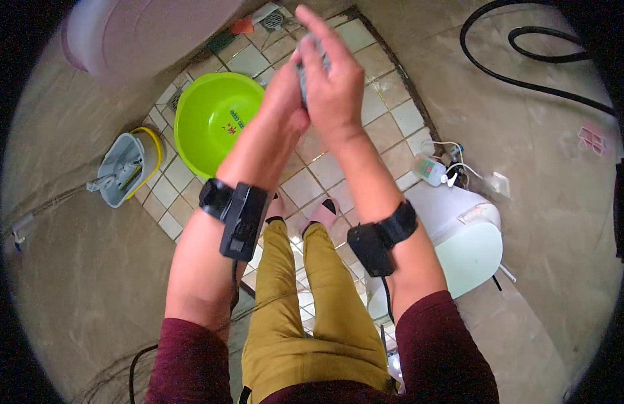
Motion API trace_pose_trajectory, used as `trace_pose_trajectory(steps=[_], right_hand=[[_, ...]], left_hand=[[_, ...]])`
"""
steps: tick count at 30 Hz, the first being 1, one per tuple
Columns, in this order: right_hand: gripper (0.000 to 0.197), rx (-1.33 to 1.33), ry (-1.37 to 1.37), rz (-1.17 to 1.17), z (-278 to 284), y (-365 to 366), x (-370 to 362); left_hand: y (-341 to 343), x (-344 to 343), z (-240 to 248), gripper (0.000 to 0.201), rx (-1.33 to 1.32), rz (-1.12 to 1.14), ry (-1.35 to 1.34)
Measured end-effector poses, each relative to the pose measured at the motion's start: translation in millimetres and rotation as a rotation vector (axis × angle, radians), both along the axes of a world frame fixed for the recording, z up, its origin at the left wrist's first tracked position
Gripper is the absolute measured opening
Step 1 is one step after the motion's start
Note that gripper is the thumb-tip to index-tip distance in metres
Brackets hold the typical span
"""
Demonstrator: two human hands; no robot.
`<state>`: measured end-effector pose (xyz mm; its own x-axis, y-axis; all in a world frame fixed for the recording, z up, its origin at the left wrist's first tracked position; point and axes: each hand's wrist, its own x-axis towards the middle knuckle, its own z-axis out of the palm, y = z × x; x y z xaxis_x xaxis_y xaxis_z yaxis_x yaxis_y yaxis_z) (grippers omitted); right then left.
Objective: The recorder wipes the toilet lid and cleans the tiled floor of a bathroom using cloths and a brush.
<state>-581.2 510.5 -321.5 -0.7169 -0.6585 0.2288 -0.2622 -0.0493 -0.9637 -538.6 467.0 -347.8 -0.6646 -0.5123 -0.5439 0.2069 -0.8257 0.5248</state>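
Both hands meet at the top of the view, raised over the tiled floor with the arms stretched out. Pressed between the palms is a small, bunched grey-blue cloth (303,82), mostly covered by the fingers. My left hand (285,93) closes on it from the left. From the other side my right hand (337,91) clasps it, with one finger pointing up and away from the rest. A bright green basin (197,124) stands on the tiles below and left of the hands; my left forearm hides part of its right side.
Left of the basin is a grey bucket (117,178) with a yellow handle. A large pinkish tub (137,34) fills the upper left. A white toilet (460,252) and a clear bottle (430,170) stand at right. A black hose (521,82) runs along the right wall.
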Motion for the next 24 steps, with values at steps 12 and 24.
trace_pose_trajectory(steps=[12,24], right_hand=[[0.024,-0.277,-0.630,0.033,7,-65,-37],[0.026,-0.302,-0.814,-0.077,-37,-81,-19]], left_hand=[[-57,-35,-18,0.034,-0.358,0.056,-0.254],[-79,4,-44,0.045,-1.101,0.042,-0.603]])
